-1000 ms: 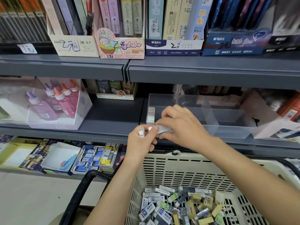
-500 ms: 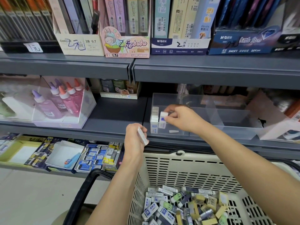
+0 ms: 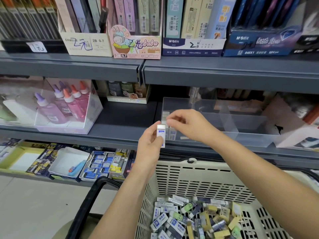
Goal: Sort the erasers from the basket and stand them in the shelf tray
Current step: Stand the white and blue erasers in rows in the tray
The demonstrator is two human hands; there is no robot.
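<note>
My left hand [image 3: 150, 144] grips a white eraser with a blue sleeve [image 3: 161, 135], held upright just in front of the clear shelf tray [image 3: 224, 109]. My right hand [image 3: 189, 125] hovers right beside the eraser's top, fingers loosely curled with nothing between them. A few white erasers [image 3: 171, 134] stand in the tray's front left corner, partly hidden behind the held eraser. Below, the beige slotted basket [image 3: 198, 171] holds several mixed erasers [image 3: 189, 219], white-and-blue, yellow and green.
A clear divider [image 3: 229, 116] splits the tray. A box of glue bottles [image 3: 65, 107] stands at the left on the same grey shelf [image 3: 120, 130]. Pencil-lead boxes [image 3: 136, 42] fill the shelf above. Trays of stationery [image 3: 103, 164] sit below, and the black basket handle [image 3: 86, 204] arches at the left.
My right hand stood an eraser in the tray's left corner, let go and drew back. My left hand raised its eraser and turned it upright near the right fingers.
</note>
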